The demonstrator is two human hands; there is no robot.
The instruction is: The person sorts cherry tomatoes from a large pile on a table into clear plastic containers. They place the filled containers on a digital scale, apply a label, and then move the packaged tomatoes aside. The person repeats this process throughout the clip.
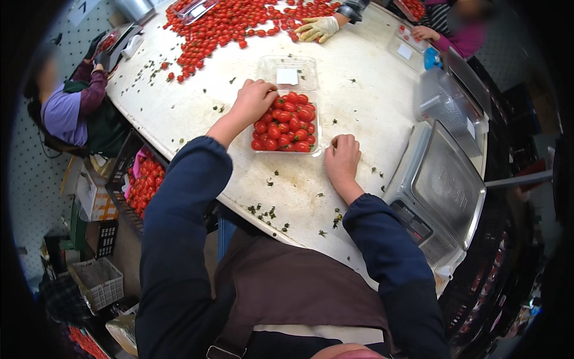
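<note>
A clear plastic clamshell box (317, 134) lies open before me on the white table (287, 190). Red cherry tomatoes (286, 126) are heaped in its base. Its hinged lid (269, 67) is folded back on the far side, with a white label (287, 76) on it. My left hand (256, 99) is at the box's far left corner, fingertips beside the tomatoes; whether they pinch anything is hidden. To the right of the box, my right hand (343, 158) rests on the table with its fingers curled in, nothing visible in them.
A tomato pile (210, 36) spreads across the far side, where a co-worker's gloved hand (319, 29) reaches in. A weighing scale (441, 188) stands at right, before stacked clear containers (448, 105). Green stems (264, 212) litter the table. A black crate (121, 179) of tomatoes sits at left.
</note>
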